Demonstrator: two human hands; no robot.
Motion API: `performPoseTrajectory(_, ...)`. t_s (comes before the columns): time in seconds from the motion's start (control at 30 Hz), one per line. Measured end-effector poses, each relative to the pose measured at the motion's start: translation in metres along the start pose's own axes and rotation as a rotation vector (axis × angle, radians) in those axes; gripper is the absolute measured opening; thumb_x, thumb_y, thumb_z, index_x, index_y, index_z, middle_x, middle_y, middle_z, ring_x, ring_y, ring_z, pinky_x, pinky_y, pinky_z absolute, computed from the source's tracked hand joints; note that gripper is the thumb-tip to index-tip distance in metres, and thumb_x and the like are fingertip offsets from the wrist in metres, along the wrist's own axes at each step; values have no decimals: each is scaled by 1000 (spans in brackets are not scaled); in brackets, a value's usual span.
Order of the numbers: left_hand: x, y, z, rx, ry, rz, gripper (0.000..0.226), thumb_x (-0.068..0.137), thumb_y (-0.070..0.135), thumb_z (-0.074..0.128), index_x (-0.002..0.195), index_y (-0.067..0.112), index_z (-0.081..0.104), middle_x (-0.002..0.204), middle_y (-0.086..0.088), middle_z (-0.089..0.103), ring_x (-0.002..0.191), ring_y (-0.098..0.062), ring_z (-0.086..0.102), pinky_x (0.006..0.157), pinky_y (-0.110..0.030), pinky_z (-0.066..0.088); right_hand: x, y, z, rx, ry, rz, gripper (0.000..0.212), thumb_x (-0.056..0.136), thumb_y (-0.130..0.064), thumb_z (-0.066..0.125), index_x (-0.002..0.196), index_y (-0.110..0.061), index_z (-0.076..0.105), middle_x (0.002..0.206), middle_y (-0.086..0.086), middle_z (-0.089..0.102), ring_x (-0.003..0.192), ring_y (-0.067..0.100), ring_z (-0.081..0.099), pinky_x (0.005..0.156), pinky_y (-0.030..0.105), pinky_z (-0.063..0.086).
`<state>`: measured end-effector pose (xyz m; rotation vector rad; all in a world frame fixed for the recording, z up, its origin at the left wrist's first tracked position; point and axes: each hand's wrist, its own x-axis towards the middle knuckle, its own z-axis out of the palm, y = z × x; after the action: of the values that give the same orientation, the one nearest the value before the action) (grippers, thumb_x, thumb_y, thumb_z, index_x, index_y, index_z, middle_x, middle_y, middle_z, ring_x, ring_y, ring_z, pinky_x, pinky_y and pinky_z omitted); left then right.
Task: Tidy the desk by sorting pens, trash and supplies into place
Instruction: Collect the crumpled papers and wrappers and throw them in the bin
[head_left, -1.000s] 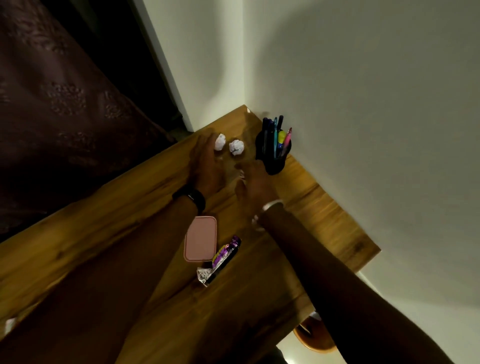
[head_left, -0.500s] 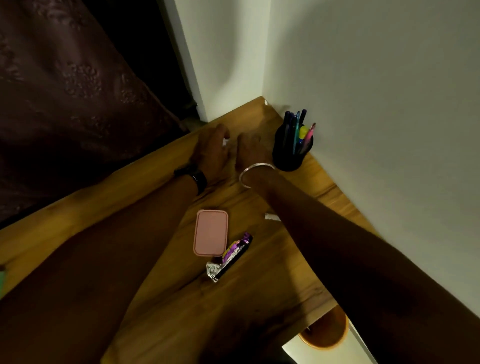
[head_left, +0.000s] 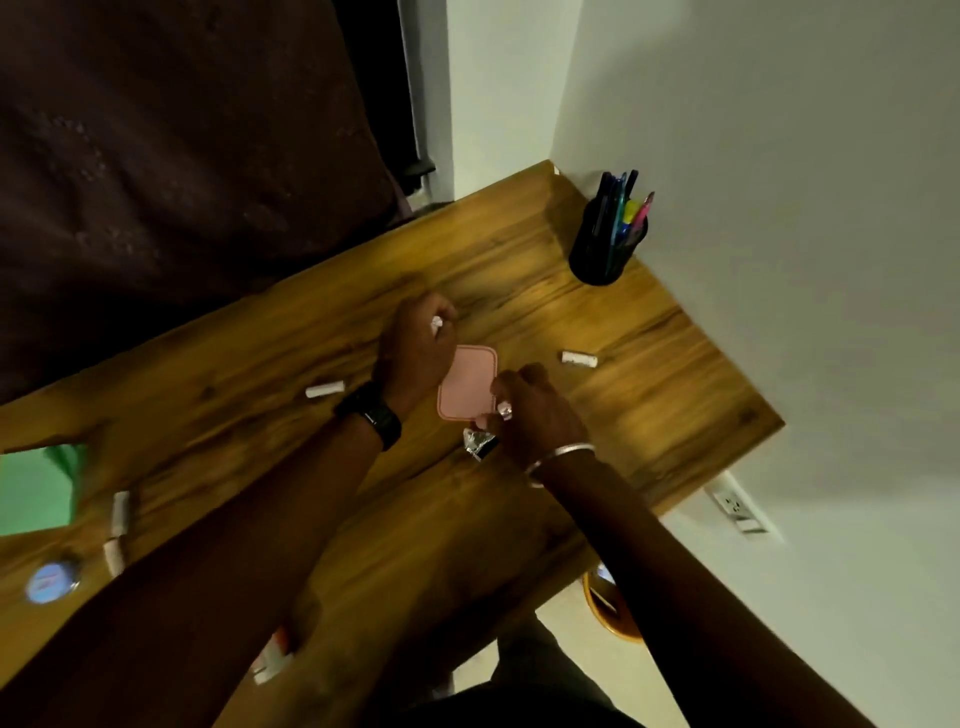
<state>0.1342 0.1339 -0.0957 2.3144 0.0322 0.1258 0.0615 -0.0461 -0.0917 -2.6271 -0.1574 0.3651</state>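
Centrally, the left hand (head_left: 415, 353) is closed around a crumpled paper ball (head_left: 436, 323). The right hand (head_left: 530, 408) pinches a foil wrapper (head_left: 478, 444) at the pink case (head_left: 467, 382). Pen holder (head_left: 605, 244) stands upper right on the desk (head_left: 649, 374).

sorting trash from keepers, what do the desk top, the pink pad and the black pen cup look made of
Desk top: wood or wood-look laminate, with streaked brown grain and a low sheen.
Pink pad: probably leather-like or silicone, matte, with rounded corners and a raised border.
Black pen cup: too dark to tell, maybe plastic or metal mesh.
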Motion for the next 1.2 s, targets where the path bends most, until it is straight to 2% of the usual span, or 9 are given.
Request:
performPoseTrajectory(0.23, -96, -15, -28, -36, -19, 3, 12, 88, 7, 62, 92, 17, 66, 101, -3, 72, 96, -23, 66, 75, -34, 51, -51, -14, 43, -27, 146, 106, 37, 92, -38, 64, 123, -19, 60, 124, 12, 48, 85, 39, 67, 67, 43, 54)
performPoseTrajectory(0.4, -139, -30, -61, -68, -5, -7, 15, 88, 14, 57, 97, 16, 68, 102, -2, 72, 98, -21, 66, 83, -41, 56, -74, -32, 53, 63, 289, 32, 29, 88, -42, 71, 77, -15, 67, 88, 9, 66, 73, 31, 64, 61, 28, 35)
performPoseTrajectory(0.53, -163, -47, -94, -162, 55, -83, 14, 91, 13, 58, 98, 21, 67, 105, 4, 72, 102, -17, 67, 87, -35, 56, -76, -73, 68, 344, 305, -27, 25, 78, -33, 69, 66, -14, 59, 63, 6, 62, 60, 27, 61, 58, 32, 40)
performPoseTrajectory(0.7, -186, -87, -156, -209, 273, -121, 11, 96, 13, 60, 101, 13, 70, 96, 8, 71, 85, -8, 65, 75, -28, 48, -67, -135, 88, 665, 134, -46, 11, 74, -21, 69, 73, -23, 58, 64, -3, 58, 59, 14, 52, 57, 44, 48)
performPoseTrajectory(0.83, -219, -130, -207, -180, 482, -227, 21, 91, 15, 56, 106, 15, 72, 99, -2, 76, 78, -22, 69, 72, -37, 56, -61, -182, 97, 773, 56, -155, 19, 81, 4, 62, 90, -12, 63, 79, 4, 62, 63, 17, 56, 53, 29, 48)
performPoseTrajectory(0.93, -246, -160, -233, -205, 537, -320, 12, 95, 24, 58, 100, 28, 68, 92, -1, 73, 79, -24, 71, 74, -46, 61, -63, -215, 101, 801, -69, -194, 25, 86, 9, 60, 103, -5, 71, 89, 5, 71, 60, 14, 62, 49, 25, 51)
performPoseTrajectory(1.0, -266, -171, -248, -224, 606, -379, 9, 95, 27, 61, 92, 34, 66, 85, 3, 69, 80, -15, 71, 75, -38, 58, -63, -231, 107, 793, -155, -199, 20, 90, 3, 62, 103, -7, 73, 83, 8, 73, 55, 12, 60, 47, 19, 45)
performPoseTrajectory(1.13, -306, -188, -261, -180, 714, -474, 14, 99, 16, 62, 96, 29, 68, 89, -1, 73, 79, -28, 71, 68, -41, 58, -55, -255, 127, 719, -259, -303, 5, 91, -27, 71, 86, -28, 70, 68, -6, 66, 53, 11, 56, 53, 26, 45)
performPoseTrajectory(1.2, -320, -190, -265, -199, 744, -531, 13, 96, 22, 61, 104, 22, 71, 92, -6, 73, 83, -31, 71, 68, -41, 57, -50, -264, 135, 663, -261, -323, 26, 83, -51, 72, 75, -29, 62, 63, -9, 59, 55, 9, 51, 55, 28, 43)
